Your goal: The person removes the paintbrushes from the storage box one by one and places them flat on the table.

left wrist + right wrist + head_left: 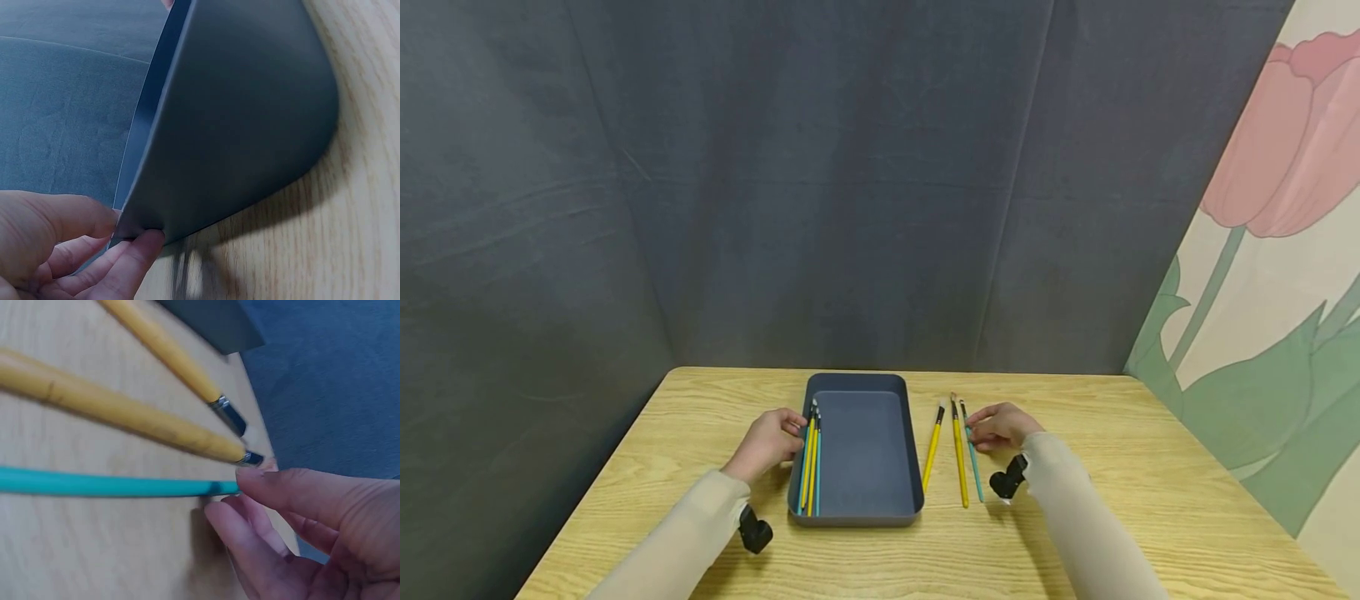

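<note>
A light wooden table (1120, 500) with visible grain fills the lower part of the head view, its far edge meeting a dark grey-blue fabric backdrop (820, 183) that covers the upper and left areas of the frame in loose folds. On the right edge of the frame stands a pale wall panel painted with a large pink tulip (1292, 142) on a green stem with broad green leaves (1307, 417) below it.
</note>
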